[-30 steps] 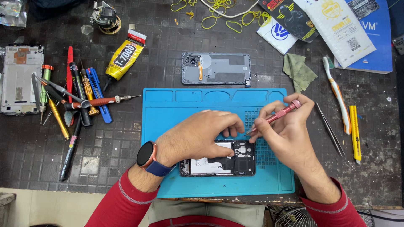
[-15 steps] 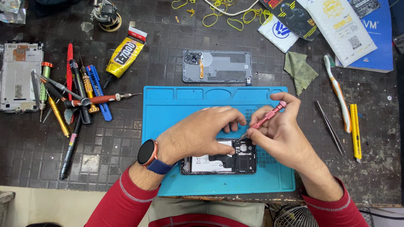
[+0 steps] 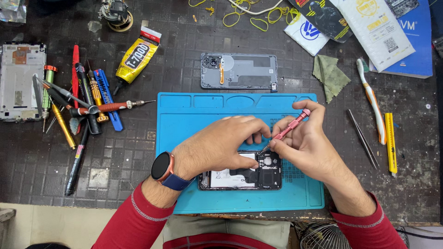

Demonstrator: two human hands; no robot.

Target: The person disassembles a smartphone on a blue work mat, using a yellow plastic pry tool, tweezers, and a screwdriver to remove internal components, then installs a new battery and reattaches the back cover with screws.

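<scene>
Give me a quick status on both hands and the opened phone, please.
Left hand pressing down on opened phone on blue mat. Right hand holds red screwdriver, tip at the phone's top end. Nothing in the way.

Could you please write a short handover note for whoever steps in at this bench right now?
Left hand presses down on the opened phone, which lies on the blue mat.
Right hand holds the pink screwdriver, tip down at the phone's upper board near the camera end.
Done: the grey back cover is off and lies above the mat.
Left: the inner board is in place; which screws are out cannot be told.
</scene>
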